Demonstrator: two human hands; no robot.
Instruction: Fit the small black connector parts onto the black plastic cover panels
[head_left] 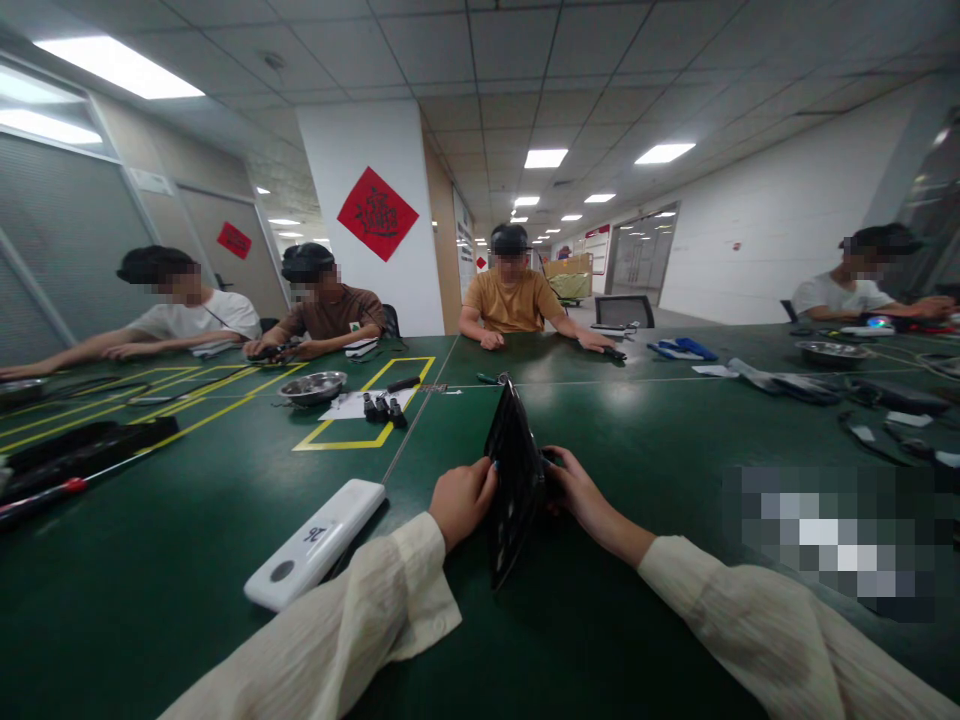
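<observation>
A flat black panel [512, 480], like a thin device cover, stands on edge on the green table [600, 640] straight ahead of me. My left hand [463, 500] is curled against its left face, fingers pressed on it. On the other side, my right hand [581, 495] grips its right face, with the fingertips hidden behind the panel. Both arms wear cream long sleeves.
A white power bank [316, 542] lies left of my left arm. Farther off are a metal bowl [313, 386], small black parts [381, 408] on paper inside yellow tape lines, and a red-handled tool [37, 497]. Several people sit around the table. A blurred patch [840, 535] is at right.
</observation>
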